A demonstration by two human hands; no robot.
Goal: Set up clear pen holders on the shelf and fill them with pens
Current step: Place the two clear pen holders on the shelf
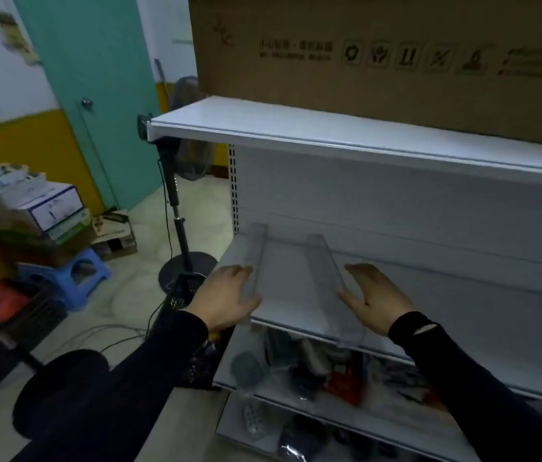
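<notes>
Head view: clear pen holder (296, 281) sits on the middle shelf (463, 315) at its left end, front edge overhanging slightly. My left hand (226, 300) and right hand (374, 300) press flat, fingers straight, against its side walls, each grip released. Cardboard box (379, 58) rests on top.

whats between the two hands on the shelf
In the head view, the clear holder sits between the left hand and right hand, each flat against one of its side walls, on the white shelf. No pens in it.
</notes>
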